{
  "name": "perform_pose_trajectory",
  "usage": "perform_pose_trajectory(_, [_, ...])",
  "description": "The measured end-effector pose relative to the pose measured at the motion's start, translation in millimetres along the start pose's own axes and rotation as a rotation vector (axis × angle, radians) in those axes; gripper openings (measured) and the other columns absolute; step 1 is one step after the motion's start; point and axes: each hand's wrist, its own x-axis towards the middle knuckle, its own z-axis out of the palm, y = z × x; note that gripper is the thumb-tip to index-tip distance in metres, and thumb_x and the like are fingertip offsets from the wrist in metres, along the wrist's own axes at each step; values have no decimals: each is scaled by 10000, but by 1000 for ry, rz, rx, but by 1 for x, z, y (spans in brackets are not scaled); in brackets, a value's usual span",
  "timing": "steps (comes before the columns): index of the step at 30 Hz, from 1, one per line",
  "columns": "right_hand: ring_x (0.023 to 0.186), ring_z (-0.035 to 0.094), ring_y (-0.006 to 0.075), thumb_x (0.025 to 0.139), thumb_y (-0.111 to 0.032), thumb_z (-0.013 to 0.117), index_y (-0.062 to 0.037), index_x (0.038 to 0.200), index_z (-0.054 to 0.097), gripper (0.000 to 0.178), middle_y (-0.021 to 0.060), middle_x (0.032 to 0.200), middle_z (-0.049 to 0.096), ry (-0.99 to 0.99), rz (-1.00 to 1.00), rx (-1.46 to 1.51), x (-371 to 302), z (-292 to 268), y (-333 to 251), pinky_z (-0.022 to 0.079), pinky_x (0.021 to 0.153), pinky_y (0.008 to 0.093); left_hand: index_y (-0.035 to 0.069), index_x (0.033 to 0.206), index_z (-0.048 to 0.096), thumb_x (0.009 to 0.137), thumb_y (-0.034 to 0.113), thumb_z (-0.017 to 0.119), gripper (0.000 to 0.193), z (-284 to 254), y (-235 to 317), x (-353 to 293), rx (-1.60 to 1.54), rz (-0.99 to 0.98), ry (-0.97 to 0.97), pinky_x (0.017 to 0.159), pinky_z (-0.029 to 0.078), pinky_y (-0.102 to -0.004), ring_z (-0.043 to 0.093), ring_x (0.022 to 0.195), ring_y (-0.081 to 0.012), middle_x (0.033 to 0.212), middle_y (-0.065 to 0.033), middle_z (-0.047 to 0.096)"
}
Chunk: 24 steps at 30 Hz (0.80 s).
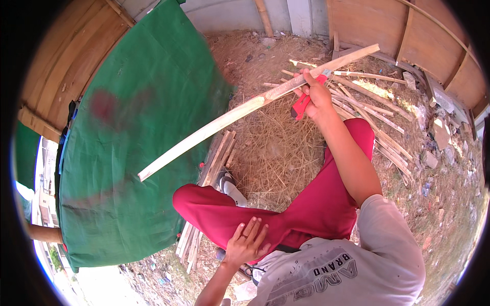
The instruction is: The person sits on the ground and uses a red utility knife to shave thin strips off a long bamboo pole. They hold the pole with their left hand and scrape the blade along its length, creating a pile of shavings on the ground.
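Note:
My right hand (pixel 318 95) is closed round a long pale bamboo strip (pixel 219 123) and a red utility knife (pixel 301 106) together. The strip slants across the view, its near end low on the left and its far end high on the right. Beneath it, the knife's metal blade end points up and right, close along the strip. My left hand (pixel 246 248) lies flat on my red-trousered left thigh (pixel 212 206), fingers a little apart and holding nothing.
A large green tarpaulin (pixel 132 137) hangs at my left. Several split bamboo strips (pixel 375 108) lie spread on the right, and more bamboo pieces (pixel 220 158) are stacked left of my foot. Thin shavings (pixel 270 148) cover the ground between my legs. Wooden panels (pixel 377 25) stand behind.

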Motion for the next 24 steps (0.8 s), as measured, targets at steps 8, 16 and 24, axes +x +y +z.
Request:
perform_pose_trajectory(8, [593, 408, 59, 1020, -241, 627, -40, 1199, 610, 270, 106, 1127, 690, -22, 20, -62, -7, 3, 4, 559, 958, 382, 28, 1311, 613, 934, 207, 681, 422, -45, -123, 48, 301, -582, 125, 1186, 291, -553, 351, 1467, -370, 1469, -122, 525])
perform_pose_trajectory(16, [570, 398, 27, 1017, -351, 628, -63, 1249, 615, 371, 55, 1079, 698, -132, 83, -140, -31, 19, 34, 541, 873, 324, 0, 1382, 477, 778, 281, 822, 751, -47, 7, 147, -187, -44, 148, 1190, 280, -548, 375, 1446, -364, 1405, -164, 527])
perform_pose_trajectory(24, [660, 492, 79, 1017, -381, 619, -19, 1237, 621, 424, 8, 819, 572, -294, 181, -138, -48, 31, 39, 566, 922, 401, 19, 882, 637, 776, 271, 809, 323, 0, 17, 166, -314, -237, -323, 702, 555, -516, 695, 794, -412, 858, -217, 713])
